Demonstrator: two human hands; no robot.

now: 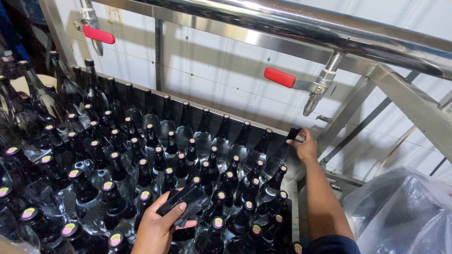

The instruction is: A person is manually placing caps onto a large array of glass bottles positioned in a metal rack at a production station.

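Observation:
My left hand [157,228] is at the bottom centre, closed around a bunch of black shrink sleeves [184,200] held just above the bottle tops. My right hand [305,146] reaches to the far right corner of the bin and pinches a single black sleeve [294,133] over the neck of a glass bottle [278,157] leaning on the bin wall. Many clear glass bottles [141,169] with dark sleeved necks and pale cap tops stand packed in a steel bin [295,197].
A steel pipe [301,23] runs overhead with two red-handled taps [279,76] [98,35]. A white tiled wall [212,70] is behind the bin. A steel frame [409,99] and a clear plastic bag [400,211] stand at the right.

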